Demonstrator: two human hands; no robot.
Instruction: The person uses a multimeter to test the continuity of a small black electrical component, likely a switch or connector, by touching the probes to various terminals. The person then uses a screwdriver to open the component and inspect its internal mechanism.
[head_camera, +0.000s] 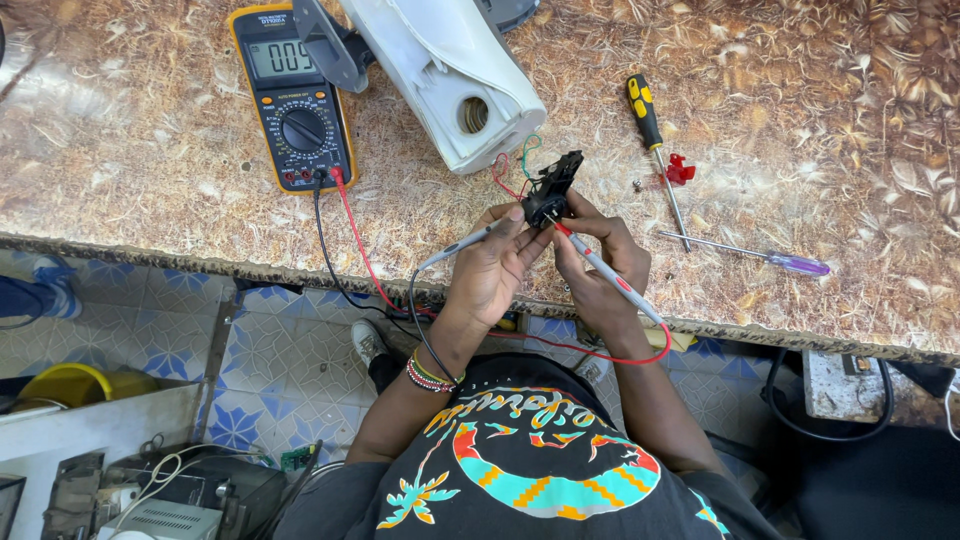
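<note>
Left hand (492, 262) is gripping the grey probe (462, 243), right hand (597, 262) the red probe (612, 280) and the black part (549, 190) at centre frame — a tip could be slipping off its contact, shorting — thin wires (512, 165) may be tugging loose.

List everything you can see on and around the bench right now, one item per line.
multimeter: 1, yellow and black, bench top left
appliance housing: 1, white, top centre
switch part: 1, black, held in both hands
black probe: 1, left hand
red probe: 1, right hand
screwdriver: 1, yellow-black handle, right of housing
screwdriver: 1, purple handle, far right
red clip: 1, beside the screwdrivers
left hand: 1
right hand: 1
</note>
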